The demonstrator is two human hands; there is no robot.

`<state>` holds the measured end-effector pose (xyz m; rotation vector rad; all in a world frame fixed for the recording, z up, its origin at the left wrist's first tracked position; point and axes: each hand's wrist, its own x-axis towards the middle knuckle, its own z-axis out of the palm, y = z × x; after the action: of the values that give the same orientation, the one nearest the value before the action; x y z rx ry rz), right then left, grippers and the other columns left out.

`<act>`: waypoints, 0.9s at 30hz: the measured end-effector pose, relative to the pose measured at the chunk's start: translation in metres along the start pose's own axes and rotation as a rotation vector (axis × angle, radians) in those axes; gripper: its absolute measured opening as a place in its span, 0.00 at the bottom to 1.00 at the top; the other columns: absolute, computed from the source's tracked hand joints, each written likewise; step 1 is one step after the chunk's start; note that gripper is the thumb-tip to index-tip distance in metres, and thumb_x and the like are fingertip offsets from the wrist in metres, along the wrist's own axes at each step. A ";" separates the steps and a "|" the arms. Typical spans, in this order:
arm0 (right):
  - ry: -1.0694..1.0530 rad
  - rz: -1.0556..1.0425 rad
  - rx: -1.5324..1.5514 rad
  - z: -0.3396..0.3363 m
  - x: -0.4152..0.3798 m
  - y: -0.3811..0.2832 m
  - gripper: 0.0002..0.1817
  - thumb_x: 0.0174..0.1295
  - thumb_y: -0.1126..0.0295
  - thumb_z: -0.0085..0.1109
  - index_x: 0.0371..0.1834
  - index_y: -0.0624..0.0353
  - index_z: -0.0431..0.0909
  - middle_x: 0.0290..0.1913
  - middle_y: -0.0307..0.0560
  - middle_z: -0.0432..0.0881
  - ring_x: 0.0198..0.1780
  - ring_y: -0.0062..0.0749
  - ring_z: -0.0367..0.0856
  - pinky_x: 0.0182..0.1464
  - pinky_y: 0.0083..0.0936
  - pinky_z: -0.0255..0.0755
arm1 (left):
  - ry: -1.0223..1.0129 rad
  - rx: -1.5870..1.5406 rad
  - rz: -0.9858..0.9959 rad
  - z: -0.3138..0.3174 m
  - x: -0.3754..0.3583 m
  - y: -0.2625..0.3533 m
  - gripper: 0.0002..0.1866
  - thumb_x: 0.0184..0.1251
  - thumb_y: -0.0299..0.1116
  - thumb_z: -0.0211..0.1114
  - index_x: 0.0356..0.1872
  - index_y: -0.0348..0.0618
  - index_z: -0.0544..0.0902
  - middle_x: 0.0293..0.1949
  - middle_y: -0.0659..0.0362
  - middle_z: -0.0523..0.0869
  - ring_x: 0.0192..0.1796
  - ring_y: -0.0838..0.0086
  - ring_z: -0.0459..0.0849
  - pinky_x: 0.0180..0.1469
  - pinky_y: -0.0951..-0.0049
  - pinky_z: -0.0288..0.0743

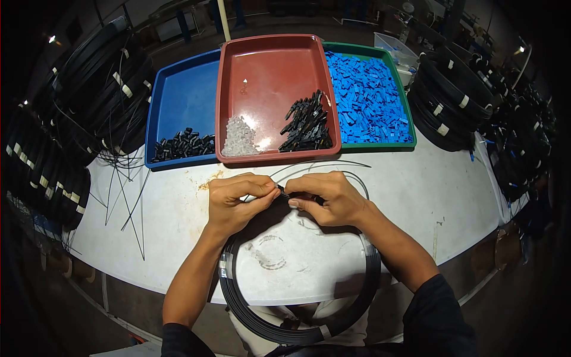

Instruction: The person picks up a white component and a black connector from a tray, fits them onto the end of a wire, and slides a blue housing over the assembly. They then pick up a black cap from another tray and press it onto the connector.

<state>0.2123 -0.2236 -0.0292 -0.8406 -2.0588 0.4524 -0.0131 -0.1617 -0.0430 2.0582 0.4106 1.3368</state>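
Observation:
My left hand (237, 199) and my right hand (326, 196) meet over the white table (428, 196), fingertips pinched together on a small black part at the end of a black cable. That cable belongs to a black coil (372, 279) which loops from my hands down over the table's front edge to my lap. What sits between the fingertips is mostly hidden.
Three trays stand behind my hands: a blue tray (178, 101) with small black parts, a red tray (267, 71) with clear pieces and black connectors, a green tray (410, 128) full of blue blocks. Stacked black cable coils lie left (71, 119) and right (458, 95). Loose black strands lie at left.

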 end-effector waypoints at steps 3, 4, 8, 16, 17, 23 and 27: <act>-0.006 0.001 -0.007 -0.001 0.000 0.001 0.14 0.58 0.77 0.70 0.48 0.63 0.83 0.41 0.54 0.88 0.37 0.49 0.87 0.40 0.36 0.81 | -0.003 0.000 -0.001 0.000 0.000 0.000 0.05 0.56 0.16 0.78 0.33 0.32 0.91 0.35 0.49 0.93 0.36 0.70 0.92 0.40 0.76 0.85; -0.020 0.006 -0.017 -0.001 0.000 0.001 0.13 0.59 0.77 0.70 0.47 0.63 0.83 0.41 0.54 0.88 0.37 0.48 0.88 0.41 0.36 0.81 | -0.006 -0.003 -0.013 0.000 -0.001 0.000 0.05 0.56 0.16 0.78 0.33 0.32 0.91 0.36 0.48 0.93 0.36 0.71 0.92 0.40 0.76 0.85; 0.015 -0.004 -0.023 0.002 -0.001 0.001 0.13 0.59 0.76 0.70 0.47 0.64 0.83 0.42 0.54 0.88 0.38 0.49 0.88 0.41 0.36 0.82 | 0.019 -0.043 -0.041 0.000 -0.002 -0.005 0.05 0.56 0.16 0.78 0.34 0.32 0.91 0.36 0.48 0.93 0.36 0.71 0.92 0.40 0.76 0.85; 0.018 -0.001 -0.031 0.002 0.000 0.002 0.13 0.60 0.77 0.69 0.48 0.64 0.83 0.42 0.55 0.88 0.39 0.50 0.88 0.43 0.36 0.82 | 0.020 -0.014 -0.047 0.001 -0.001 -0.004 0.04 0.57 0.17 0.77 0.33 0.31 0.91 0.36 0.48 0.93 0.36 0.71 0.92 0.40 0.76 0.85; 0.019 0.001 -0.031 0.002 0.000 0.002 0.13 0.60 0.77 0.69 0.48 0.64 0.83 0.42 0.55 0.88 0.39 0.50 0.88 0.43 0.36 0.82 | 0.018 -0.015 -0.047 0.001 -0.001 -0.004 0.04 0.57 0.17 0.77 0.33 0.31 0.91 0.36 0.48 0.93 0.36 0.71 0.92 0.40 0.76 0.85; 0.034 -0.046 -0.049 0.002 -0.001 0.006 0.12 0.60 0.77 0.69 0.47 0.64 0.83 0.42 0.55 0.88 0.39 0.50 0.87 0.43 0.37 0.81 | -0.007 -0.005 -0.062 -0.001 -0.001 -0.004 0.04 0.56 0.17 0.78 0.33 0.31 0.91 0.35 0.48 0.93 0.36 0.71 0.92 0.41 0.76 0.85; 0.013 -0.022 -0.047 0.002 -0.001 0.005 0.13 0.60 0.78 0.69 0.48 0.63 0.83 0.41 0.54 0.87 0.39 0.50 0.87 0.42 0.38 0.81 | 0.021 -0.020 -0.088 0.000 -0.002 -0.003 0.04 0.57 0.17 0.78 0.32 0.31 0.90 0.35 0.49 0.93 0.37 0.71 0.92 0.42 0.75 0.85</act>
<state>0.2131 -0.2208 -0.0342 -0.8458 -2.0715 0.3871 -0.0133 -0.1605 -0.0469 1.9884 0.4892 1.3060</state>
